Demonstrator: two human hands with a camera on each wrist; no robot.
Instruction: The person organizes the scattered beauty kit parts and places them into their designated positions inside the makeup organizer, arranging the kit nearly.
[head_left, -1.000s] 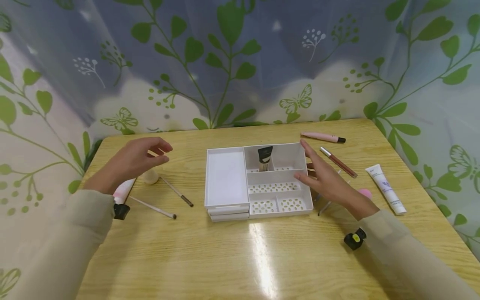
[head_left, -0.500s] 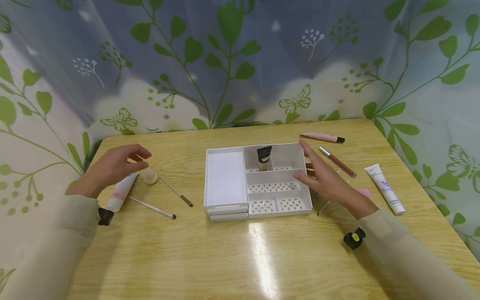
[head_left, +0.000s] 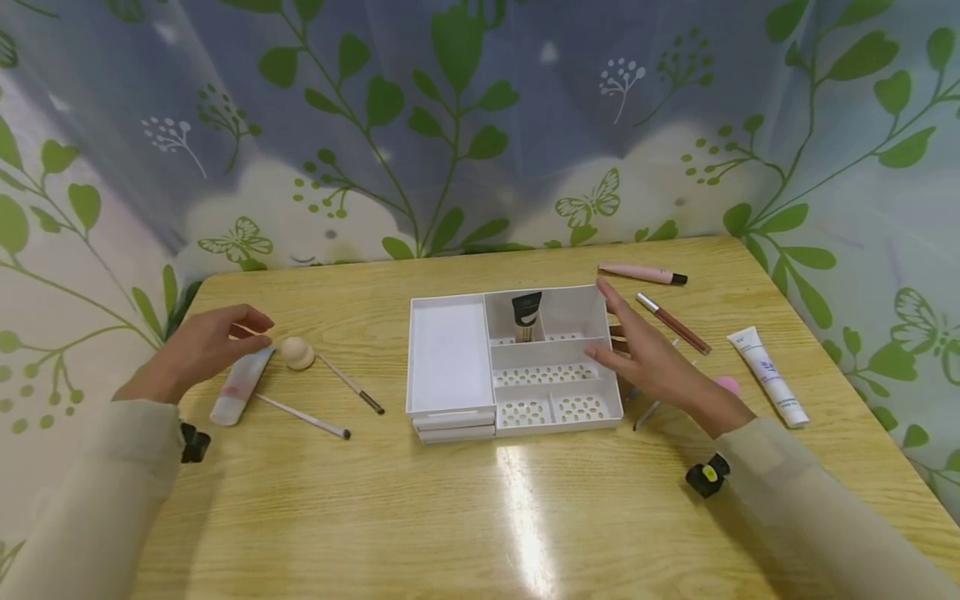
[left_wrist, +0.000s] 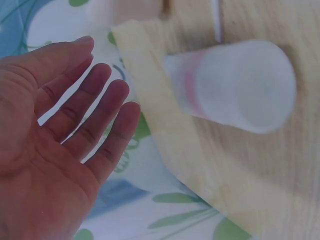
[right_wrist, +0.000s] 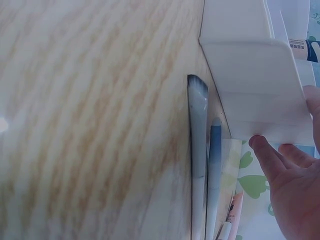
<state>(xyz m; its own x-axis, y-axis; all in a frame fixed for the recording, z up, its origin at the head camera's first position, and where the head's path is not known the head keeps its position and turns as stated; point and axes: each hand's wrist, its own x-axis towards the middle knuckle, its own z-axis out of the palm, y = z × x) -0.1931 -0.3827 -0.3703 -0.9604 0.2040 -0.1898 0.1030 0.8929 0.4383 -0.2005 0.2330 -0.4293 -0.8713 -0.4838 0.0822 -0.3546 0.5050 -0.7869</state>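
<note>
My left hand hovers over a squeeze tube with a pinkish band on the table's left side. In the left wrist view its fingers are loosely extended, holding nothing, apart from the tube. My right hand holds the right wall of a white desk organizer, thumb over the wall's top edge and fingers along the outside. A small black-capped tube stands in the organizer's back compartment. Beside the left tube lie a beige makeup sponge and two makeup brushes, one dark-ended and one pale.
Right of the organizer lie a pink tube with a black cap, a lip gloss, a white tube and a partly hidden pink item. Two more brushes lie beside its outer wall. Patterned curtain borders the table.
My left hand has moved left and slightly down, away from the organizer, uncovering the sponge and more of the tube. The right hand stays on the organizer's wall.
</note>
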